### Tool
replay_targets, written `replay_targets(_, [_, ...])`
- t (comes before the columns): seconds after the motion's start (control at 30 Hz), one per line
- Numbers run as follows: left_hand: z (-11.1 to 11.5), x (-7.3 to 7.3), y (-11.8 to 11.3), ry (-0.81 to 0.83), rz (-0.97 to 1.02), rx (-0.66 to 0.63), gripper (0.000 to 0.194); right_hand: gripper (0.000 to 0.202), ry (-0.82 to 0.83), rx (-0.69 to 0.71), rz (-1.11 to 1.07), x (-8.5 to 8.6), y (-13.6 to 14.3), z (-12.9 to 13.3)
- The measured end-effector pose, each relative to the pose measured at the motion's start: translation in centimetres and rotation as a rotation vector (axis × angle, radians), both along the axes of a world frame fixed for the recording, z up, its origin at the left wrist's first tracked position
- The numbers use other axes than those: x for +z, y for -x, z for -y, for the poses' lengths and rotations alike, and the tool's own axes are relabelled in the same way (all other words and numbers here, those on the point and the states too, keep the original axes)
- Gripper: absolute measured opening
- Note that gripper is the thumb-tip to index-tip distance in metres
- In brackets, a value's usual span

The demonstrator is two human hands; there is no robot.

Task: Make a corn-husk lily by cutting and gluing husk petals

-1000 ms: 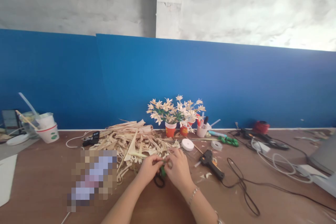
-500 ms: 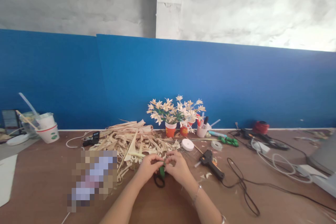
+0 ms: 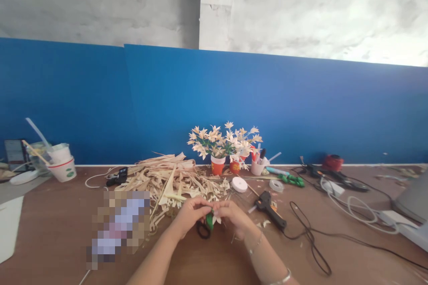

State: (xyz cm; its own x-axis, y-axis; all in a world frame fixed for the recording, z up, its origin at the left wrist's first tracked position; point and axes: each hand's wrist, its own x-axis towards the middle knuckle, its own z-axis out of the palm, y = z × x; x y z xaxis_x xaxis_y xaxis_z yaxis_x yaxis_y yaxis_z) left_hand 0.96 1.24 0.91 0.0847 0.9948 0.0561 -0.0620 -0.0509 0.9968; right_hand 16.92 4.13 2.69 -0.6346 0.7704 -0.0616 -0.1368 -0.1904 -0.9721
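My left hand point(image 3: 191, 217) and my right hand point(image 3: 234, 216) meet over the middle of the table, thumbs and fingertips pinched together. Between them is a small artificial flower, its pale pointed petals point(image 3: 217, 219) showing below my right fingers. A green strip point(image 3: 209, 221) hangs under my left fingertips; its upper end is hidden by the fingers. Just beneath lies a black loop point(image 3: 203, 230), which looks like a scissors handle. A heap of dry, straw-coloured husk strips point(image 3: 167, 178) spreads beyond my left hand.
Finished pale flowers stand in red paper cups point(image 3: 217, 167) at the back. To the right lie a white tape roll point(image 3: 239, 184), a clear tape roll point(image 3: 276, 185) and a black glue gun point(image 3: 270, 210) with a looping cord. White cups point(image 3: 62, 169) stand far left.
My right hand has turned and its fingers now point left, wrist further right. Pale petals have come into view below it. The green strip hangs slightly lower.
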Motion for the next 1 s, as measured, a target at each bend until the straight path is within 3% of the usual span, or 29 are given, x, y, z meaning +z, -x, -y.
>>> replay_targets(0.1, [0.0,0.1,-0.1,-0.018,-0.051,-0.001,0.024,0.011,-0.009,-0.002,0.035,-0.5,0.0,-0.3])
replay_targets(0.2, [-0.1,-0.1,0.0,-0.011,-0.135,0.058,0.022,0.01,-0.138,-0.118,0.171,-1.0,0.3,-0.6])
replay_targets(0.4, [-0.7,-1.0,0.0,0.002,-0.194,0.16,0.021,0.011,-0.779,-0.412,0.456,-1.0,1.3,0.2])
replay_targets(0.5, [-0.8,-1.4,-0.3,0.012,-0.186,0.169,0.021,0.013,-0.983,-0.498,0.578,-1.0,1.5,0.7])
replay_targets(0.73, [-0.9,-1.3,-0.7,0.1,-0.086,0.156,0.027,0.013,-1.143,-0.617,0.78,-0.9,1.5,0.8])
replay_targets(1.0, [-0.4,-0.6,-0.7,0.225,0.162,0.15,0.025,0.01,-1.262,-0.677,0.766,-0.7,1.7,0.9])
